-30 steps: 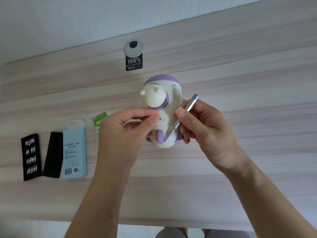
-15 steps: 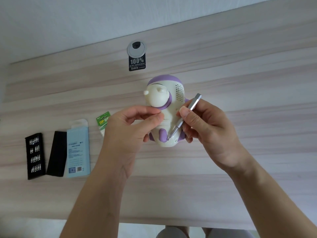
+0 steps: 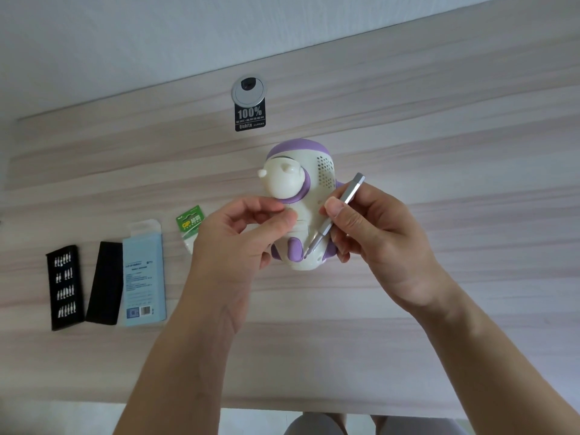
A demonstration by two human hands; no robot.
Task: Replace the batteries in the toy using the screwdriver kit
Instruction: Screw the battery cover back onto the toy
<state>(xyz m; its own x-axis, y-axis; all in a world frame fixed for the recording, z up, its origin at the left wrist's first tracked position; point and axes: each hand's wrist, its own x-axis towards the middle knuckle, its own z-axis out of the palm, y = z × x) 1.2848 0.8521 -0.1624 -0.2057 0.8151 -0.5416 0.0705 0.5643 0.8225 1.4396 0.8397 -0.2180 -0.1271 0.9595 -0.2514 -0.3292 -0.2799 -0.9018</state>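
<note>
We are holding the toy (image 3: pixel 309 208) up off the pale wood-grain table (image 3: pixel 439 152), at the middle of the view between both hands. It is a smooth, rounded figure of cream plastic with a purple cap, a purple collar and purple stubby limbs, and a patch of small round holes is showing on its far right side. Our left hand (image 3: pixel 229 243) is curling round the toy's left side, thumb and forefinger closing together just below the collar. Our right hand (image 3: pixel 383 237) is pinching a slim silver metal screwdriver (image 3: pixel 324 230) between thumb and fingers, and the tool is tilting so that its tip is touching the toy's lower body beside a purple limb. On the left of the table, a black rectangular bit tray (image 3: pixel 64 287) is lying flat with rows of small silver bits standing in its slots. Just right of it a plain black sleeve (image 3: pixel 105 282) is lying, and we cannot tell whether anything is in it. Next to that a pale blue cardboard box (image 3: pixel 143 274) with printed text and a barcode is lying closed. A green battery pack (image 3: pixel 190 222) is peeking out from behind our left hand. Farther off, a round grey cable grommet (image 3: pixel 249 91) is sitting in the table above a black sticker (image 3: pixel 250 117) reading 100%.
</note>
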